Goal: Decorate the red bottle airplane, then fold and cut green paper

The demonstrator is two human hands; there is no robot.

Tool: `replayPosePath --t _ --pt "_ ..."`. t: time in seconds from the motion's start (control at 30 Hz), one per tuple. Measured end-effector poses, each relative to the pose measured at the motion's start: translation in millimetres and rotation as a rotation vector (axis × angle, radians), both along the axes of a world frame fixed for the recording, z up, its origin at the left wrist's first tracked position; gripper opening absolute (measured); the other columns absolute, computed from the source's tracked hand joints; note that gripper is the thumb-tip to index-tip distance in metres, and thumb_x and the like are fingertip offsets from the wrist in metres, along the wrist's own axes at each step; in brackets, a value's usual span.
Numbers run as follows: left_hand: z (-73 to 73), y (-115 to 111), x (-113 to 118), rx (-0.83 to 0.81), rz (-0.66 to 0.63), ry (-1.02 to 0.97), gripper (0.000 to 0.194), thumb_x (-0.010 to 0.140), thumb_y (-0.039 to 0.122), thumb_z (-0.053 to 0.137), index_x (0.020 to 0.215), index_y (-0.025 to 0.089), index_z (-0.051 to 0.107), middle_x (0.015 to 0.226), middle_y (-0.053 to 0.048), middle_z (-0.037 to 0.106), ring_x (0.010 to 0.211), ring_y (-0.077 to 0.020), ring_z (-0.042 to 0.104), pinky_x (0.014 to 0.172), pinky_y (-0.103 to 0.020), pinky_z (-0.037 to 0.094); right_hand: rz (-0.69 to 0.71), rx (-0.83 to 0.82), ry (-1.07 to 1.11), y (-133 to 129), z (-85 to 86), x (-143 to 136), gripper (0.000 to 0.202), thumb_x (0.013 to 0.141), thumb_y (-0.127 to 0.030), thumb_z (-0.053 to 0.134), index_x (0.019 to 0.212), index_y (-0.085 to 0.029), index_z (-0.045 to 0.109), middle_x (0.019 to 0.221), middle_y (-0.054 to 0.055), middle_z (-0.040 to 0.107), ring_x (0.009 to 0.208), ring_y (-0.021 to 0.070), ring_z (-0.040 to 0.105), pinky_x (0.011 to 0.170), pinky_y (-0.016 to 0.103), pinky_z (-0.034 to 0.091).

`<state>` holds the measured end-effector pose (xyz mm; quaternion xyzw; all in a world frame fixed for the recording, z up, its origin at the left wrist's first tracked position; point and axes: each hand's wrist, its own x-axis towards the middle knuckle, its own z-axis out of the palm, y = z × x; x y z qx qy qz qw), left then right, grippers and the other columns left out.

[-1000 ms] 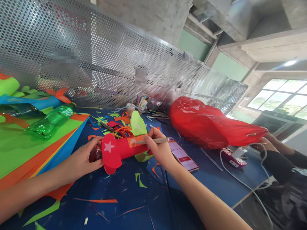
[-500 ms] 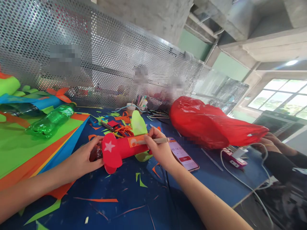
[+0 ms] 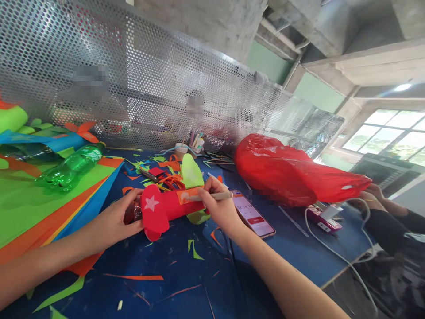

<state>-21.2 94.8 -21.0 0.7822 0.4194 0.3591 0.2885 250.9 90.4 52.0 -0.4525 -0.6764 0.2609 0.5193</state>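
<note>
A plastic bottle wrapped in red paper (image 3: 172, 208) lies on its side over the blue table, with a pale star on its red fin and green fins at the far end. My left hand (image 3: 122, 217) is closed round its bare brown end (image 3: 133, 212). On the wrap sits an orange patch (image 3: 186, 196) bearing pale drawn marks. Pinched in my right hand (image 3: 217, 206) is a light-coloured marker pen (image 3: 221, 196), its tip at the orange patch. Just right of that hand lies a phone (image 3: 254, 215) with a timer showing.
Coloured paper sheets (image 3: 36, 208) and a green bottle (image 3: 73, 166) lie at left. Paper scraps (image 3: 171, 179) and a cup (image 3: 181, 149) stand behind the wrapped bottle. A red plastic bag (image 3: 282, 173), a power strip (image 3: 323, 220) with a white cable, and another person's hands (image 3: 373, 197) are at right.
My right hand and the pen have shifted very slightly at the orange patch. My left hand and the bottle stay in place.
</note>
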Motion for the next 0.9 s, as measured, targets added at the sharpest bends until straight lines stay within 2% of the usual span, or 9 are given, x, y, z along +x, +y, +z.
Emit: replayPosePath --t 0.17,0.33,0.6,0.8,0.9 --pt "-3.1 1.0 0.4 -0.01 0.019 -0.022 0.056 0.088 0.046 0.059 0.138 0.023 0.045 0.132 -0.012 0.066 0.11 -0.0313 0.069 0.088 -0.042 0.058 0.006 0.001 0.002 0.1 0.0 -0.1 0.024 0.078 -0.033 0.056 0.063 -0.025 0.039 0.055 -0.008 0.037 0.051 0.011 0.032 0.049 0.027 0.026" --pt "-7.5 3.3 -2.5 0.027 0.065 0.013 0.059 0.087 0.049 0.06 0.138 0.023 0.046 0.13 -0.012 0.068 0.112 -0.032 0.068 0.093 -0.044 0.056 0.019 -0.005 -0.017 -1.0 0.8 0.5 0.024 0.078 -0.031 0.057 0.063 -0.025 0.039 0.055 -0.007 0.039 0.052 0.0113 0.033 0.05 0.026 0.026" --pt "-4.8 2.9 -1.1 0.019 0.055 0.024 0.059 0.087 0.047 0.06 0.139 0.022 0.045 0.133 -0.014 0.066 0.115 -0.033 0.066 0.096 -0.047 0.055 0.021 -0.053 -0.007 -3.5 0.6 -0.8 0.024 0.079 -0.032 0.058 0.064 -0.025 0.04 0.054 -0.007 0.042 0.051 0.0112 0.035 0.05 0.026 0.027" --pt "-4.3 2.1 -2.0 0.005 0.05 0.027 0.058 0.087 0.047 0.06 0.139 0.024 0.046 0.131 -0.013 0.068 0.111 -0.0328 0.069 0.091 -0.045 0.057 0.025 -0.058 0.0 -4.8 2.3 -2.1 0.024 0.078 -0.031 0.059 0.064 -0.025 0.041 0.052 -0.007 0.044 0.049 0.0107 0.035 0.049 0.026 0.027" --pt "-5.7 2.4 -3.1 0.025 0.082 0.043 0.061 0.086 0.047 0.061 0.14 0.023 0.044 0.133 -0.014 0.066 0.116 -0.0334 0.066 0.096 -0.046 0.055 0.017 -0.037 0.002 -4.4 2.8 -2.1 0.025 0.079 -0.033 0.058 0.063 -0.025 0.041 0.051 -0.007 0.043 0.048 0.0105 0.035 0.048 0.026 0.027"
